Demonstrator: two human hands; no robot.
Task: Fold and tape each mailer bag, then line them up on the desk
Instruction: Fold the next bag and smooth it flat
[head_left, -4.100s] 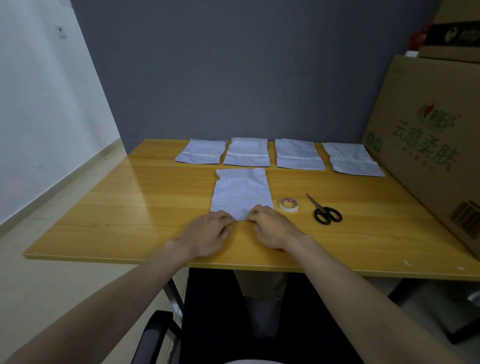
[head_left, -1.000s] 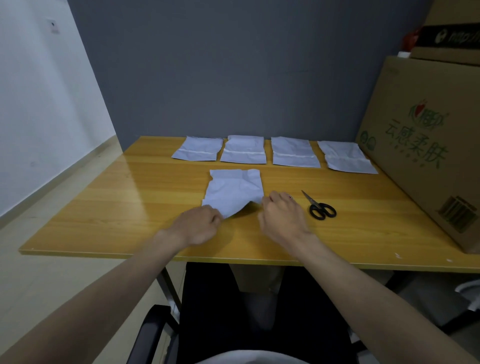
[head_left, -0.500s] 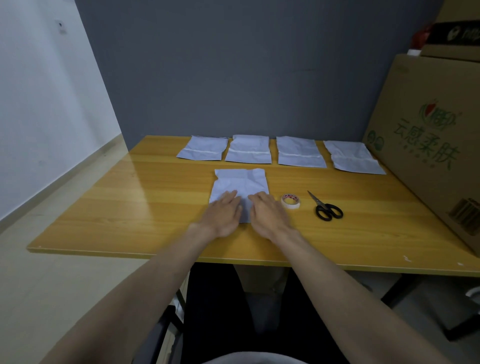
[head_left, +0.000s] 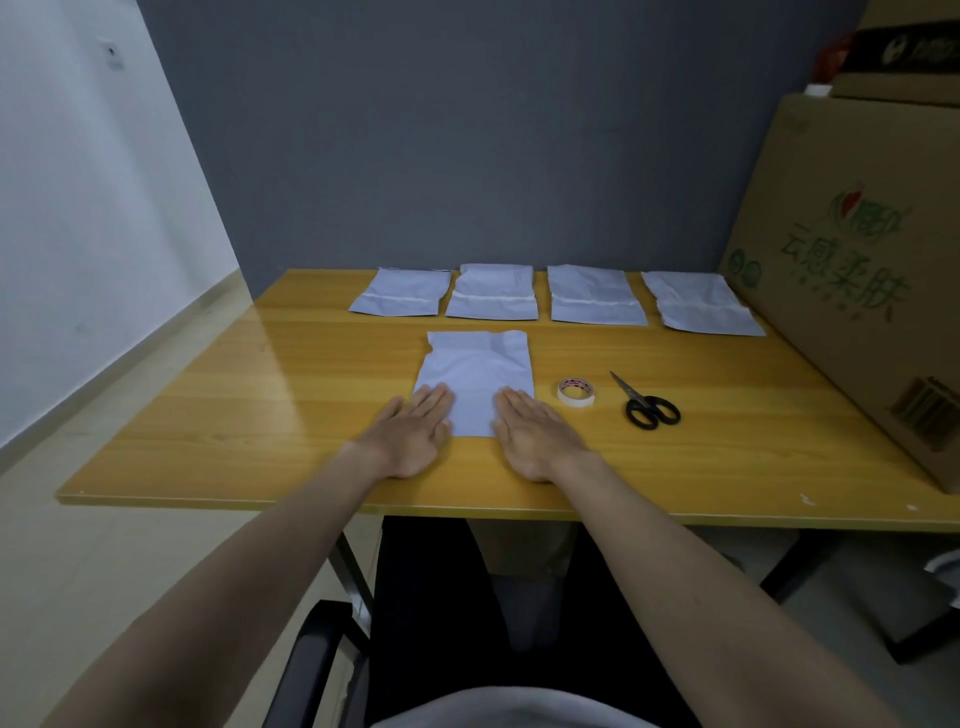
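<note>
Both flat, gripping nothing: left hand (head_left: 413, 434), right hand (head_left: 535, 434) | mailer bag (head_left: 475, 382) (white, creased)

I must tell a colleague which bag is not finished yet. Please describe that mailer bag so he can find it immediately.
On the wooden desk, four white bags lie in a row along the far edge. The unfinished mailer bag lies alone nearer the person, left of the tape roll, with the left hand and right hand flat on its near corners. It shows no tape strip.
</note>
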